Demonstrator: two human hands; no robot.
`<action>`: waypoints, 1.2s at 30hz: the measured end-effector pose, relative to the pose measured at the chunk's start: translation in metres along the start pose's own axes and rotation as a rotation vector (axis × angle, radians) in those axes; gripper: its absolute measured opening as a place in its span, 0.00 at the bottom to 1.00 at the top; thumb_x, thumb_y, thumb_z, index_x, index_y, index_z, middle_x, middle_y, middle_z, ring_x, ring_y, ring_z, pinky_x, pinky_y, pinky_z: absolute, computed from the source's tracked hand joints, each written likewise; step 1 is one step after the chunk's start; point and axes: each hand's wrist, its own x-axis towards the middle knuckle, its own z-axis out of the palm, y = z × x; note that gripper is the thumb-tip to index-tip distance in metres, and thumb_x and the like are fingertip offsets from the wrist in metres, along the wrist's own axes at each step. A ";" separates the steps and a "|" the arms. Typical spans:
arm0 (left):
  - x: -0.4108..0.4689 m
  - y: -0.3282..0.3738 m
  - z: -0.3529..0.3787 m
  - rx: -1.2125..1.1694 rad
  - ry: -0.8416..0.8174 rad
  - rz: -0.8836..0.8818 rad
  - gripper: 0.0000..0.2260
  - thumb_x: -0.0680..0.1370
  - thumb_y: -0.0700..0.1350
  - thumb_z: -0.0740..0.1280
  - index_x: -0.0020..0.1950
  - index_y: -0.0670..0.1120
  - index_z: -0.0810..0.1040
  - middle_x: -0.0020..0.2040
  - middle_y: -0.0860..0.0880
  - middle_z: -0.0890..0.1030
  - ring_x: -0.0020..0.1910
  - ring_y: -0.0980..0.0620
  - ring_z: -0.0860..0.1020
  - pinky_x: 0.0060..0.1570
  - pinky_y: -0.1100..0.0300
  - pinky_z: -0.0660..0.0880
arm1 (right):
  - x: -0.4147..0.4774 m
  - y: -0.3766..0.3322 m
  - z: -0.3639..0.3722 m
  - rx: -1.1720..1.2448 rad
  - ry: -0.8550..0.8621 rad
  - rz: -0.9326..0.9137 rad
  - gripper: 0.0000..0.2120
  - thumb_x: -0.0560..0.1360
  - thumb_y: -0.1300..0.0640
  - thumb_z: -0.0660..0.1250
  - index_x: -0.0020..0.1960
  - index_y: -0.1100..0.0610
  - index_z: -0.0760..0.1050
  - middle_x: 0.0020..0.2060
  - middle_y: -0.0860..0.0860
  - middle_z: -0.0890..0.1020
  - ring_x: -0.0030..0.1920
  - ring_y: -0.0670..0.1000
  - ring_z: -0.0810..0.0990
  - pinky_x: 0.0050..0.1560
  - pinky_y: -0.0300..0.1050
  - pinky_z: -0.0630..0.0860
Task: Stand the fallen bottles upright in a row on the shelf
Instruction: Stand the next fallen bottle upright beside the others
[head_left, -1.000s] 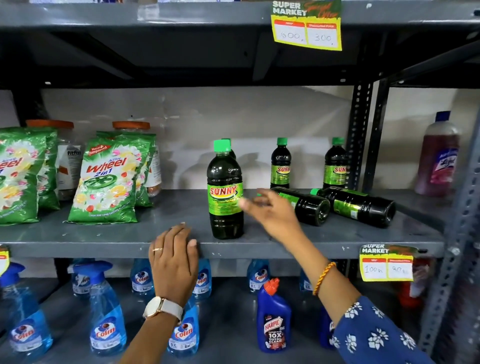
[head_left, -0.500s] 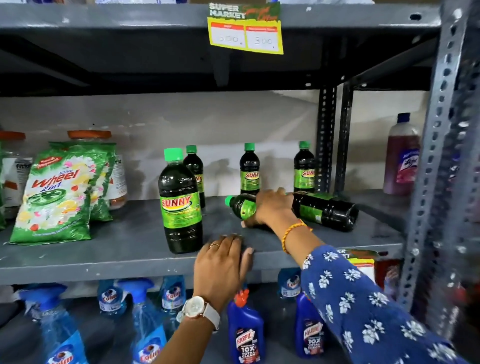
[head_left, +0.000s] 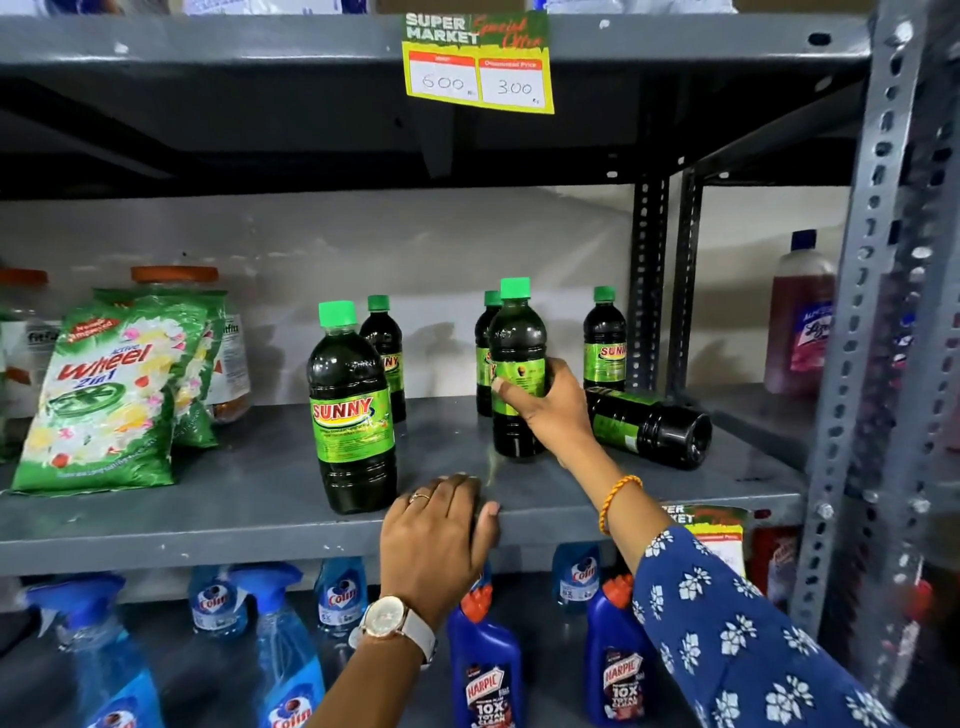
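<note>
My right hand (head_left: 553, 410) grips a dark green-capped Sunny bottle (head_left: 517, 343) and holds it upright on the grey shelf (head_left: 249, 499). One more bottle (head_left: 649, 426) lies on its side just right of that hand, base toward me. Another Sunny bottle (head_left: 350, 410) stands upright near the shelf's front. Three bottles stand at the back: one (head_left: 385, 343) behind the front bottle, one (head_left: 484, 332) partly hidden by the held bottle, one (head_left: 604, 338) at the right. My left hand (head_left: 441, 535) rests flat on the shelf's front edge, holding nothing.
Green Wheel detergent bags (head_left: 109, 389) and orange-lidded jars (head_left: 228, 353) fill the shelf's left. A perforated steel upright (head_left: 862, 312) stands close on the right, with a purple bottle (head_left: 800, 312) behind it. Blue Colin sprays (head_left: 285, 649) and Harpic bottles (head_left: 485, 670) stand on the shelf below.
My right hand reached the nearer fallen bottle, took hold of it and raised it upright. The view shifted right. My left hand slid right along the shelf edge.
</note>
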 end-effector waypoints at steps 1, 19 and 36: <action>0.000 0.000 0.000 0.001 -0.001 -0.002 0.16 0.76 0.52 0.57 0.47 0.45 0.81 0.44 0.47 0.84 0.41 0.47 0.81 0.40 0.55 0.73 | -0.001 0.003 0.000 0.010 -0.014 -0.006 0.21 0.63 0.49 0.76 0.49 0.52 0.71 0.45 0.52 0.82 0.46 0.52 0.81 0.49 0.48 0.77; -0.002 0.001 0.003 -0.012 0.015 -0.022 0.17 0.77 0.52 0.56 0.48 0.44 0.81 0.44 0.47 0.84 0.40 0.46 0.81 0.40 0.54 0.72 | -0.019 0.016 -0.005 -0.294 -0.070 -0.024 0.40 0.54 0.41 0.78 0.56 0.54 0.61 0.51 0.51 0.73 0.49 0.50 0.74 0.45 0.45 0.72; -0.004 0.003 0.006 -0.027 0.049 -0.053 0.17 0.76 0.52 0.58 0.48 0.44 0.82 0.44 0.47 0.84 0.40 0.46 0.81 0.42 0.54 0.71 | -0.015 0.021 -0.008 0.038 -0.235 0.095 0.19 0.63 0.60 0.74 0.49 0.47 0.72 0.48 0.48 0.81 0.53 0.50 0.79 0.54 0.44 0.74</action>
